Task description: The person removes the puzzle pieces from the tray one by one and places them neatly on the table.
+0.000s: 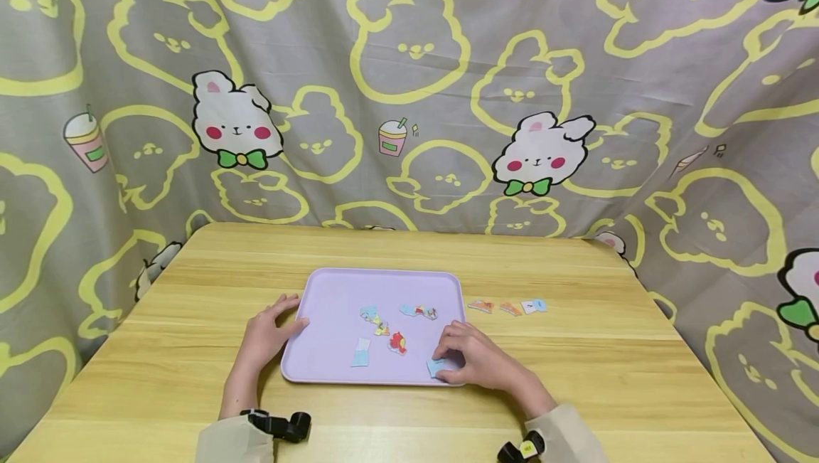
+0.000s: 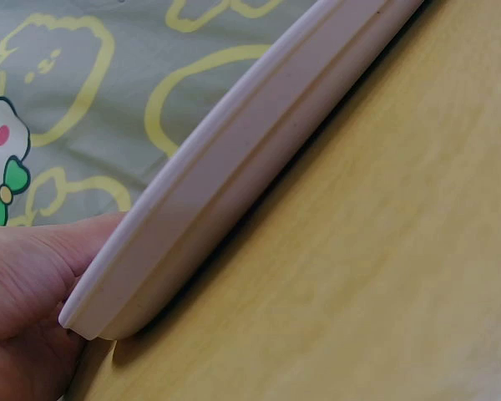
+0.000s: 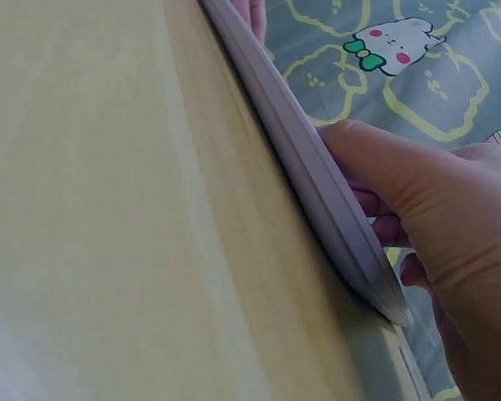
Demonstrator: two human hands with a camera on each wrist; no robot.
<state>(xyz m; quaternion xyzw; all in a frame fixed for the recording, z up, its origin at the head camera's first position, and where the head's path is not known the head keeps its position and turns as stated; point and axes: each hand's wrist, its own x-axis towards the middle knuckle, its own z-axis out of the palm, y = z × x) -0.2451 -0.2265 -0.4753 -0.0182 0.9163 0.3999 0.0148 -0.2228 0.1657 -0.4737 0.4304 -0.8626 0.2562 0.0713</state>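
A lilac tray [image 1: 333, 292] lies on the table, with several jigsaw puzzle pieces inside. My left hand [image 1: 265, 331] holds the tray's left rim, thumb over the edge and the other fingers along the outside. In the left wrist view, the tray wall [image 2: 209, 184] hides part of that thumb. At the tray's front right corner, my right hand [image 1: 470, 356] pinches a light blue puzzle piece [image 1: 436, 367] between thumb and fingers, partly covering it. From the right wrist, the thumb [image 3: 384, 159] shows above the tray rim, and the piece is hidden behind the wall.
Mid-tray are a blue-and-yellow group [image 1: 370, 314], a blue-and-red strip [image 1: 419, 311], a red piece [image 1: 397, 342] and a white-and-blue piece [image 1: 361, 353]. Right of the tray, two orange pieces [image 1: 481, 305] and a white-and-blue piece [image 1: 534, 306] lie on the wooden table [image 1: 608, 363]. A patterned curtain [image 1: 441, 121] hangs behind.
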